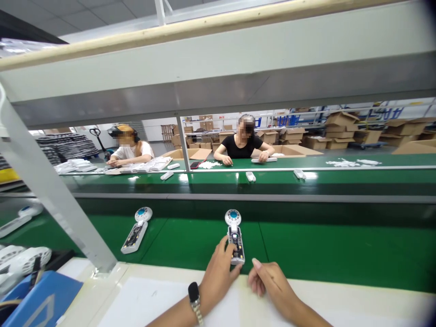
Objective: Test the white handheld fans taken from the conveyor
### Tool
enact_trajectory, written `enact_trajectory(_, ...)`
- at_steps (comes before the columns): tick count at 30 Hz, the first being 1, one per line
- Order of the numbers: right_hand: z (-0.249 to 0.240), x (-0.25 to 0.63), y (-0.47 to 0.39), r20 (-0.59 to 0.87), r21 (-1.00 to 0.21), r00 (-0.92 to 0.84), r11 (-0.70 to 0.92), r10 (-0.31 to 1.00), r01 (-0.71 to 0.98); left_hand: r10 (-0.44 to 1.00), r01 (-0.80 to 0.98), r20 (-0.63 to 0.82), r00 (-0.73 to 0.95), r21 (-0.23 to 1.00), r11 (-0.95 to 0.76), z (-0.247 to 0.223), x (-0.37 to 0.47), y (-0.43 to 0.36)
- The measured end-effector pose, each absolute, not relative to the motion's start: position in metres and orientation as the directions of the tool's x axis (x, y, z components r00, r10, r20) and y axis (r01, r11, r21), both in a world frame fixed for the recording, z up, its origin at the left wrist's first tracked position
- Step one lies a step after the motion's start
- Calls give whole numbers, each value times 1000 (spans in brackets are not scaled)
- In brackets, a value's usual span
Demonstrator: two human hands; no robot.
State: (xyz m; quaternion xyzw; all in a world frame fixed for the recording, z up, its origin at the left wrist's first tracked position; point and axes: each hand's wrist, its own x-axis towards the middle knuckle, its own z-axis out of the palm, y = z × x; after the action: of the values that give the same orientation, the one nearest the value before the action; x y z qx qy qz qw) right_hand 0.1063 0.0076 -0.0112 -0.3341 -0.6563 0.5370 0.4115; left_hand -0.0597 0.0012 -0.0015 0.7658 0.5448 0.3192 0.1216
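A white handheld device (236, 245) with a round blue-centred head and exposed inner parts lies on the green belt in front of me. My left hand (220, 268), with a watch on the wrist, has its fingers and thumb around the lower half of this device. To the right, my right hand (269, 281) hovers over the near edge of the belt, fingers curled and thumb extended; whether anything small is inside it is hidden. A second similar device (135, 236) lies further left on the belt, touched by neither hand.
Another device (17, 222) lies at the far left. White parts (27, 263) and a blue box (44, 297) are at the lower left. A slanted post (61, 190) rises left of my hands. Two people work across the belt, near small white parts (208, 165).
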Motion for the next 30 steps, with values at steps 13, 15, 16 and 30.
enact_trajectory(13, -19, 107, 34, -58, -915, -211, -137, 976, -380, 892, 628, 321, 319, 633, -452, 0, -59, -5)
enact_trajectory(15, -18, 107, 33, -89, -880, -296, -214, 951, -425, 820, 626, 347, 456, 530, -572, 5, -55, -9)
enact_trajectory(16, -17, 107, 32, -86, -869, -337, -235, 938, -434, 775, 619, 362, 518, 467, -631, 7, -53, -10)
enact_trajectory(30, -2, 111, 26, -62, -831, -407, -273, 911, -485, 697, 635, 396, 598, 296, -713, 5, -57, -8)
